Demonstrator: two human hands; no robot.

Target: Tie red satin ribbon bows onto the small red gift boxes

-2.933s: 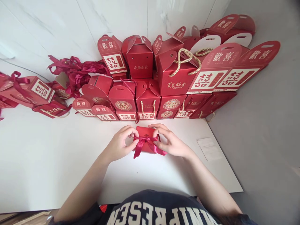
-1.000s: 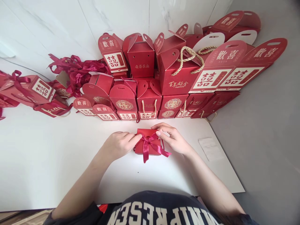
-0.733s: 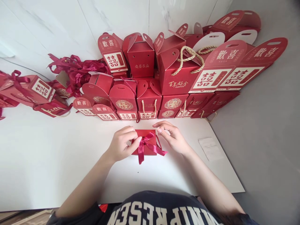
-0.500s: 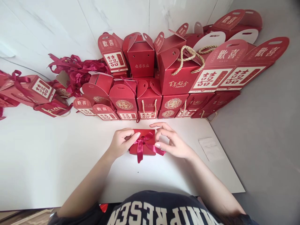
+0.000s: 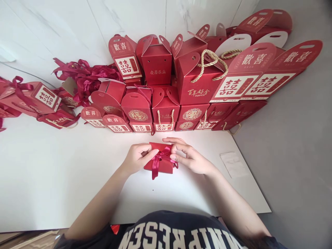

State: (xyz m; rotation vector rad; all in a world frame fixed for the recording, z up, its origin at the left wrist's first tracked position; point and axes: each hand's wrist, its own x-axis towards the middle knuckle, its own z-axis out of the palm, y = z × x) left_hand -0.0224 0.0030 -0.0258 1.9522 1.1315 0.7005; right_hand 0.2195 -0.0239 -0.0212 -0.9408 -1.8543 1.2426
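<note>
A small red gift box point(image 5: 164, 168) sits on the white table in front of me, with a magenta satin ribbon point(image 5: 155, 166) tied in a bow across its top. My left hand point(image 5: 138, 157) is closed at the box's left side, thumb and fingers pinching the ribbon's left loop. On the right, my right hand point(image 5: 190, 155) pinches the ribbon's right part between thumb and bent finger, its index finger stretched over the box's back edge. One ribbon tail hangs down over the front of the box. A dark red cord shows at the box's right side.
Red boxes with gold rope handles point(image 5: 197, 83) stand stacked along the marble wall. A heap of magenta ribbons point(image 5: 85, 74) lies behind at left, near ribbon-tied boxes point(image 5: 33, 97). A white paper slip point(image 5: 233, 165) lies at right, by the grey wall point(image 5: 293, 155).
My right thumb and finger have closed on the ribbon's right part, and its tail no longer sticks out to the right. The left hand and box have shifted slightly right.
</note>
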